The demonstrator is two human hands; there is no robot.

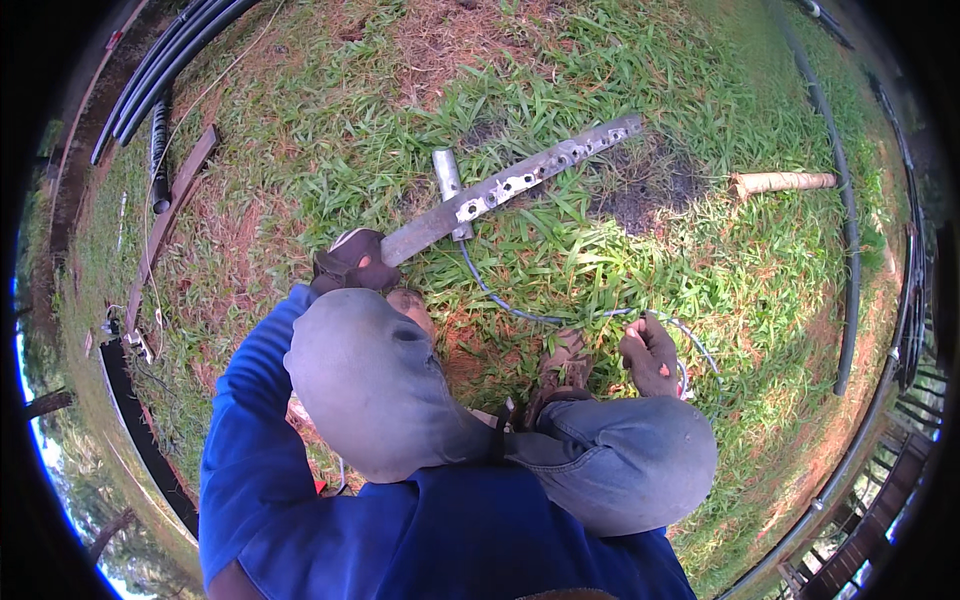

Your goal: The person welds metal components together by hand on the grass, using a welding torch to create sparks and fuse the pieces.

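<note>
A dark glove covers my left hand [358, 262], which is closed around the near end of a flat metal bar [500, 186]. The bar has a row of holes and pale worn patches, and slants up to the right. Beneath it a short silvery metal cylinder [448, 177] rests on the grass, crossed by the bar. A grey-blue cable [510, 309] curves from near the cylinder's lower end toward my right hand [650, 355]. That hand, also gloved, has curled fingers beside the cable; whatever it holds is hidden.
My bent knees [360, 385] are in front of me. A rusty flat bar [170, 215] and black pipes [185, 60] lie at the left. On the right are a pale tapered wooden piece [785, 182] and a long dark pipe [848, 240]. Blackened ground [655, 185] shows near the bar's far end.
</note>
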